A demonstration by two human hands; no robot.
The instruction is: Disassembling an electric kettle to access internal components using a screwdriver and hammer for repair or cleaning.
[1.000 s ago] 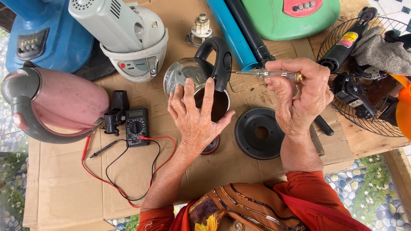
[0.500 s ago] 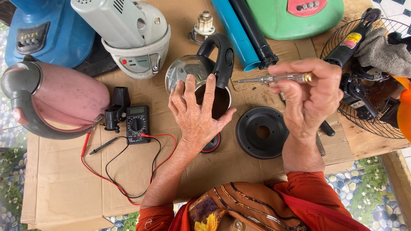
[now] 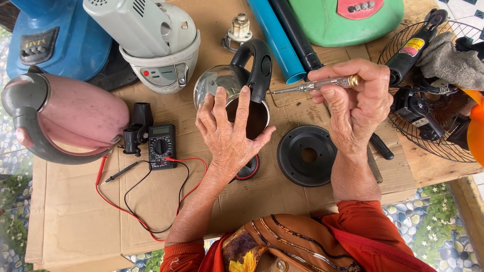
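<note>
Left hand lies flat and spread, fingers fanned over the upturned base of the steel kettle, pressing rather than gripping; it looks like a steadying hold, pinning the kettle on its side so it cannot roll. The kettle's dark open underside sits right under those fingertips, its black handle arching away at twelve o'clock and the shiny body bulging out at eleven.

Right hand is curled shut around a slim screwdriver, thumb and forefinger pinching the clear shaft, brass cap poking out at the knuckle end. The blade points toward nine o'clock, its tip just beside the kettle handle and apart from the base. That level, pen-like hold reads as lining up for fine work.

Widening out: at six o'clock from the right hand, a black round base plate lies flat on the cardboard-covered bench. At nine o'clock from the left hand sits a black multimeter with red and black leads looping loose, out of the way. Beyond it, a pink kettle lies on its side. At eleven o'clock, a white appliance; at three o'clock, a wire fan guard holding loose parts.
</note>
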